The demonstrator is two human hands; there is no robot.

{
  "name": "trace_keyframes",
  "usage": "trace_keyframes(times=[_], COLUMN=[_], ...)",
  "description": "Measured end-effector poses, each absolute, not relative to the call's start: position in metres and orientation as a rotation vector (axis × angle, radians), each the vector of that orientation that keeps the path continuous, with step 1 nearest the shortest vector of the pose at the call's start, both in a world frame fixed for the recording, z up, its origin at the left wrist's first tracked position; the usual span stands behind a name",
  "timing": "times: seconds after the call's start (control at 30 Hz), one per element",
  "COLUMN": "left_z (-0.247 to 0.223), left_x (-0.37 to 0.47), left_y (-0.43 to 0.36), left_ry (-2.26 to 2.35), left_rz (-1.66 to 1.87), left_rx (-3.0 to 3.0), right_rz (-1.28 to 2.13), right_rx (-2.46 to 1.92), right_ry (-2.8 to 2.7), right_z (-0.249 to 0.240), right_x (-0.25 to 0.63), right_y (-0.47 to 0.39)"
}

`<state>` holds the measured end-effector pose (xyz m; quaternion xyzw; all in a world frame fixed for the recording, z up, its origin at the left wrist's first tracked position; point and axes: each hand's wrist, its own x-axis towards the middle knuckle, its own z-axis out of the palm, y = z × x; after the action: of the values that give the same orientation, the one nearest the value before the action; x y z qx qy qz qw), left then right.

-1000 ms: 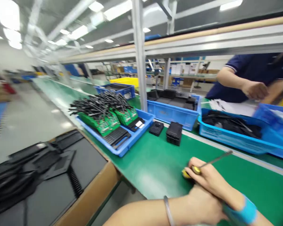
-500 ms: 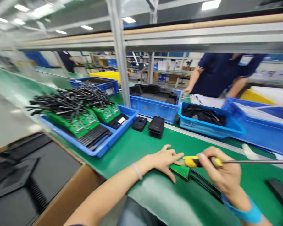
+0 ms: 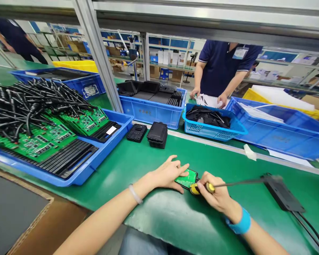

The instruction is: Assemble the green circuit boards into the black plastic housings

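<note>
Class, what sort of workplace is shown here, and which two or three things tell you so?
Probably an electronics assembly workshop: a blue tray holds green circuit boards with black cables, and a hand grips a yellow-and-black screwdriver beside another board.

A green, glossy-topped counter [image 3: 117,170] reflects soft pale light near its front edge. A grey metal upright post [image 3: 98,53] stands at its far side, under a broad horizontal silver metal beam [image 3: 215,21] crossing the view. Behind, long metal-framed shelves [image 3: 172,63] hold white and brown boxes, with a small blue plastic stool [image 3: 164,73] below. Blue panels [image 3: 172,43] and pale wall show beyond; a pale grey floor [image 3: 114,233] shows below the counter's front edge.
</note>
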<state>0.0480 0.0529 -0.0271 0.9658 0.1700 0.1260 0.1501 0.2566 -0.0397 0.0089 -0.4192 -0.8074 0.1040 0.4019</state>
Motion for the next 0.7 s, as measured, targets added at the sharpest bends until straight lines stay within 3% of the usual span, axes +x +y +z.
trace_keyframes(times=[0.23, 0.4, 0.53, 0.7], left_z=[-0.026, -0.007, 0.025, 0.040], left_x=[0.051, 0.059, 0.051, 0.030], left_y=[0.038, 0.041, 0.076, 0.126], left_ry=[0.566, 0.788, 1.334, 1.891], left_rz=[0.664, 0.678, 0.842, 0.942], left_rx=[2.716, 2.733, 2.589, 2.161], right_rz=[-0.052, -0.062, -0.042, 0.299], right_rx=[-1.839, -1.826, -1.752, -1.700], right_ry=[-2.136, -2.159, -2.186, -2.287], right_z=[0.003, -0.013, -0.016, -0.021], right_x=[0.323, 0.347, 0.324, 0.267], right_y=[0.018, 0.045, 0.028, -0.015])
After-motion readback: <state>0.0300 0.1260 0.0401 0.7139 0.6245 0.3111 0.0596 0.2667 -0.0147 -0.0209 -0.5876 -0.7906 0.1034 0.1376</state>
